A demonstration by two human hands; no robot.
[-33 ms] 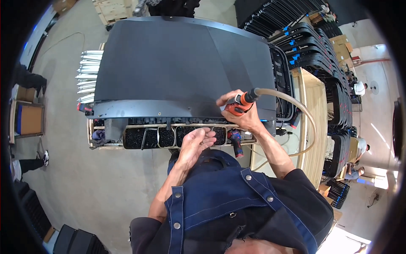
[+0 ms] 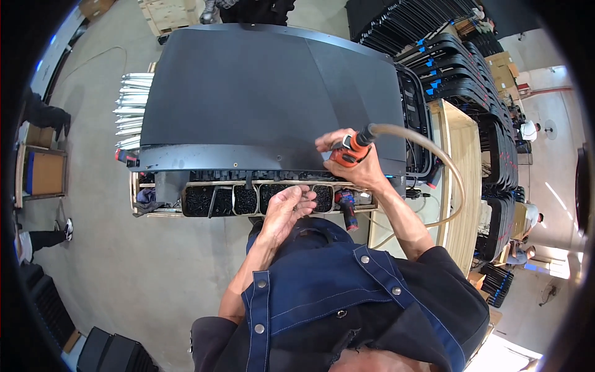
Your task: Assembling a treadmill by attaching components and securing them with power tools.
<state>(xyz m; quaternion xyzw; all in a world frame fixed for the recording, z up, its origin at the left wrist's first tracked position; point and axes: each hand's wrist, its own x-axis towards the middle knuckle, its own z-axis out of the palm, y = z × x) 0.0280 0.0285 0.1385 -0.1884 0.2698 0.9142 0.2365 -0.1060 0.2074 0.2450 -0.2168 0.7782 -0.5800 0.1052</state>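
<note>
My right hand (image 2: 365, 168) is wrapped round an orange and black air-powered driver (image 2: 351, 151). A clear tan hose (image 2: 427, 147) runs from its end and curves down to the right. The driver is over the near edge of a large dark grey panel (image 2: 260, 93), its working tip hidden by my hand. Palm up, my left hand (image 2: 287, 208) has its fingers curled in toward the thumb, just above bins of small black fasteners (image 2: 275, 194). What lies in those fingers, if anything, is too small to make out.
A red and black cordless driver (image 2: 347, 211) stands right of the bins; another red-tipped tool (image 2: 126, 157) is at the panel's left end. Metal strips (image 2: 132, 111) stick out at left. Stacked black frames (image 2: 462, 80) and a wooden crate (image 2: 460, 180) stand at right. Other people are farther off.
</note>
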